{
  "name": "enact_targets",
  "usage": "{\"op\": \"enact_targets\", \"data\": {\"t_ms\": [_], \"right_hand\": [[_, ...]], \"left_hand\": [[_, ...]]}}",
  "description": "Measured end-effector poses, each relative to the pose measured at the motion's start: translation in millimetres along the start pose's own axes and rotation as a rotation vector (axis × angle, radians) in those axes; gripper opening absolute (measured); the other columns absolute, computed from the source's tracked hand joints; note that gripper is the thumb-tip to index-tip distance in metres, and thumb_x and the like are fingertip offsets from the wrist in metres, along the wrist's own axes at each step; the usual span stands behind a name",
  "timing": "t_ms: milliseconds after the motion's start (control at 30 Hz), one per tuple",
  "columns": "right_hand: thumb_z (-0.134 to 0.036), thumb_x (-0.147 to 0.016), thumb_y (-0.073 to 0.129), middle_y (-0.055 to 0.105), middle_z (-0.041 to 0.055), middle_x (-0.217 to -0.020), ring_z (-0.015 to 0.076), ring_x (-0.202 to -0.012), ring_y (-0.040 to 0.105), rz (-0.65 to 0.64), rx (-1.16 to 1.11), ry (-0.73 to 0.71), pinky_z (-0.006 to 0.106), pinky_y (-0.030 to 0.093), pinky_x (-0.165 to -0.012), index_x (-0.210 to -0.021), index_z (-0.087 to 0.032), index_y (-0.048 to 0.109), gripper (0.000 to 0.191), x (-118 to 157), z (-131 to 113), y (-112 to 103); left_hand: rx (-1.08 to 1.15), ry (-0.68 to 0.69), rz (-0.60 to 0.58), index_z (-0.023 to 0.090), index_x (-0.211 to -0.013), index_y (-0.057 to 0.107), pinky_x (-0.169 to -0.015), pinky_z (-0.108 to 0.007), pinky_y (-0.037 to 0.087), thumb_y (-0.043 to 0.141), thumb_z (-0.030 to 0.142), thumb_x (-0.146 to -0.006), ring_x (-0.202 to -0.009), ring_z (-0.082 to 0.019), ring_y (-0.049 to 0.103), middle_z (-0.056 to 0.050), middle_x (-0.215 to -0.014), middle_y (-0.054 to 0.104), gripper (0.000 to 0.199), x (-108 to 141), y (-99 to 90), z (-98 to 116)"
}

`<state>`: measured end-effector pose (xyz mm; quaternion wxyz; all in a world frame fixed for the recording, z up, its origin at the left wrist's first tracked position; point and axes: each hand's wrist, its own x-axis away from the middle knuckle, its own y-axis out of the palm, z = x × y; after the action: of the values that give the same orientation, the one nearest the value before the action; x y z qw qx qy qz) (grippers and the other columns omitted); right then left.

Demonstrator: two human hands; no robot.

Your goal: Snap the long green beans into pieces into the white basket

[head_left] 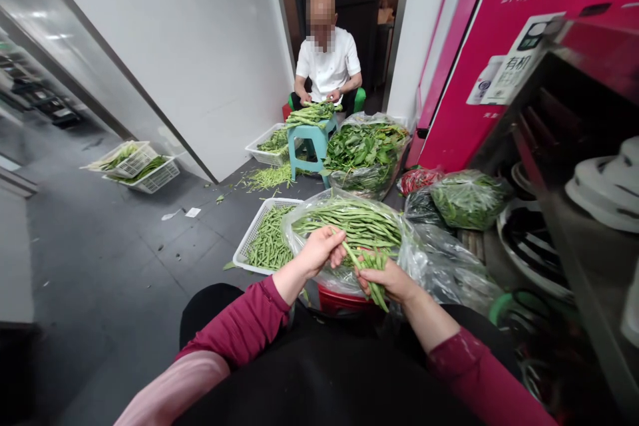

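Observation:
My right hand point(387, 279) is closed around a bunch of green beans point(375, 263), their ends sticking out above and below the fingers. Just left of it, my left hand point(322, 249) pinches the upper end of one long green bean point(352, 254) that slants down toward the bunch. Both hands are over a clear plastic bag point(412, 243) of long whole green beans point(359, 223). Part of a red container point(342, 299) shows under the bag. Left of the bag, a white basket point(240, 254) holds short bean pieces point(272, 239).
Across from me a seated person point(327, 66) handles leafy stalks over a blue stool point(307, 146). Bagged greens point(367, 146) stand beside it. White baskets point(150, 176) sit on the floor at left. A metal shelf point(564, 213) and pink cabinet point(499, 46) border the right.

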<state>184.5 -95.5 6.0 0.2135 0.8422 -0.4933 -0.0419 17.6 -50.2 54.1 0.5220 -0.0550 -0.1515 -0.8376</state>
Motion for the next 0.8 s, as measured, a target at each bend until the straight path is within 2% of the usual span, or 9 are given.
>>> {"op": "enact_targets", "data": {"t_ms": [67, 167, 267, 333, 367, 500, 633, 700, 800], "right_hand": [[-0.032, -0.068, 0.066, 0.056, -0.0010, -0.053, 0.0106, -0.043, 0.050, -0.055, 0.009, -0.056, 0.021, 0.037, -0.042, -0.074, -0.015, 0.058, 0.020, 4, -2, -3], [-0.034, -0.066, 0.068, 0.052, -0.0019, -0.049, 0.0109, -0.043, 0.048, -0.101, -0.063, -0.170, 0.024, 0.037, -0.043, -0.069, -0.016, 0.056, 0.022, 7, -5, -10], [-0.034, -0.067, 0.068, 0.053, -0.0022, -0.053, 0.0101, -0.046, 0.049, 0.178, -0.150, -0.201, 0.024, 0.039, -0.046, -0.070, -0.017, 0.056, 0.021, 1, -2, -17], [-0.034, -0.065, 0.069, 0.056, -0.0007, -0.060, 0.0102, -0.049, 0.051, 0.373, -0.165, -0.087, 0.024, 0.040, -0.048, -0.072, -0.016, 0.056, 0.023, -7, 4, -18], [-0.035, -0.064, 0.071, 0.058, 0.0005, -0.062, 0.0108, -0.050, 0.053, 0.388, -0.167, -0.018, 0.024, 0.041, -0.048, -0.073, -0.015, 0.057, 0.026, -11, 8, -17], [-0.035, -0.059, 0.074, 0.059, 0.0004, -0.064, 0.0116, -0.050, 0.054, 0.200, -0.215, 0.083, 0.026, 0.042, -0.050, -0.081, -0.015, 0.058, 0.033, -17, 19, -7], [-0.029, -0.060, 0.073, 0.055, -0.0019, -0.059, 0.0097, -0.048, 0.051, 0.167, -0.172, 0.035, 0.024, 0.039, -0.049, -0.074, -0.015, 0.057, 0.026, -12, 15, -3], [-0.029, -0.060, 0.072, 0.055, -0.0021, -0.057, 0.0098, -0.047, 0.049, 0.146, -0.120, 0.037, 0.024, 0.038, -0.047, -0.072, -0.015, 0.056, 0.024, -8, 11, -4], [-0.030, -0.057, 0.073, 0.054, -0.0021, -0.052, 0.0105, -0.044, 0.047, 0.172, -0.017, 0.110, 0.024, 0.037, -0.044, -0.069, -0.015, 0.056, 0.025, -4, 10, -3]], "left_hand": [[0.154, -0.135, -0.040, 0.014, -0.071, 0.046, -0.033, -0.016, 0.025, 0.061, 0.048, -0.069, -0.033, -0.004, 0.039, 0.005, -0.047, 0.049, 0.038, -9, -5.6, -13], [0.275, -0.231, 0.086, 0.016, -0.064, 0.040, -0.032, -0.014, 0.018, 0.063, 0.045, -0.067, -0.030, -0.002, 0.030, 0.010, -0.040, 0.037, 0.037, -17, -14.1, -29], [0.119, -0.112, 0.174, 0.016, -0.064, 0.041, -0.031, -0.015, 0.019, 0.063, 0.046, -0.067, -0.029, -0.003, 0.031, 0.009, -0.039, 0.040, 0.037, -12, -13.2, -35], [-0.022, 0.016, 0.132, 0.015, -0.071, 0.046, -0.031, -0.016, 0.023, 0.064, 0.046, -0.066, -0.030, -0.004, 0.035, 0.008, -0.041, 0.045, 0.036, -6, -4.7, -35], [-0.071, 0.060, 0.105, 0.015, -0.075, 0.048, -0.032, -0.016, 0.025, 0.064, 0.046, -0.065, -0.031, -0.005, 0.036, 0.008, -0.042, 0.046, 0.037, -4, 1.1, -34], [-0.097, 0.100, 0.066, 0.015, -0.077, 0.048, -0.033, -0.015, 0.023, 0.065, 0.047, -0.064, -0.031, -0.004, 0.036, 0.008, -0.041, 0.046, 0.039, 0, 21.0, -31], [-0.125, 0.096, 0.040, 0.014, -0.086, 0.052, -0.034, -0.016, 0.023, 0.049, 0.054, -0.074, -0.032, -0.004, 0.033, 0.007, -0.046, 0.043, 0.042, 1, 20.9, -30], [-0.286, 0.102, 0.067, 0.013, -0.084, 0.056, -0.037, -0.018, 0.028, 0.034, 0.054, -0.082, -0.036, -0.005, 0.036, 0.004, -0.050, 0.045, 0.046, 1, 15.2, -31], [-0.901, 0.186, 0.145, 0.012, -0.074, 0.059, -0.050, -0.023, 0.038, 0.029, 0.039, -0.087, -0.052, -0.011, 0.049, -0.003, -0.060, 0.053, 0.043, -3, 4.8, -38]]}}
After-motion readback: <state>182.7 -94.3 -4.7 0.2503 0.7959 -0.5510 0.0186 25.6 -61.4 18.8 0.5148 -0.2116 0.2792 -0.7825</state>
